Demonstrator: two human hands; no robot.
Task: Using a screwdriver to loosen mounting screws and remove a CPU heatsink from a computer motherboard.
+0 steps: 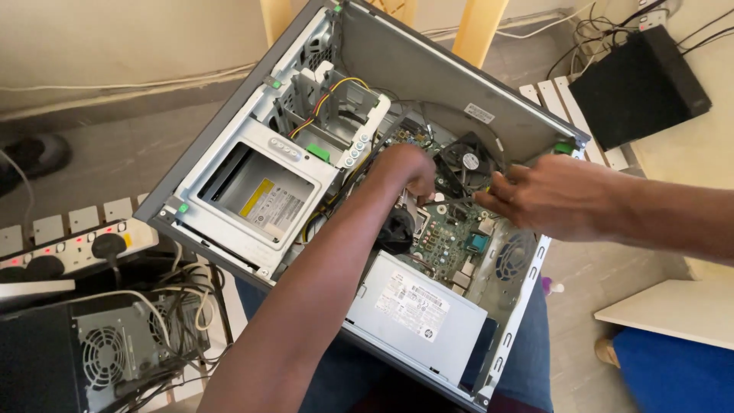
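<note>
Grey computer case [428,84] open; left hand [409,170], right hand [539,197] at fan [464,162], grip unclear.

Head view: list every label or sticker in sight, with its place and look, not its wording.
Optical drive label: on the metal drive at the case's left; white rectangle with a yellow stripe.
Power supply label: on the grey box at the case's lower edge; white rectangle with dark print.
Case wall sticker: on the inner grey panel, upper right; small white rectangle.
</note>
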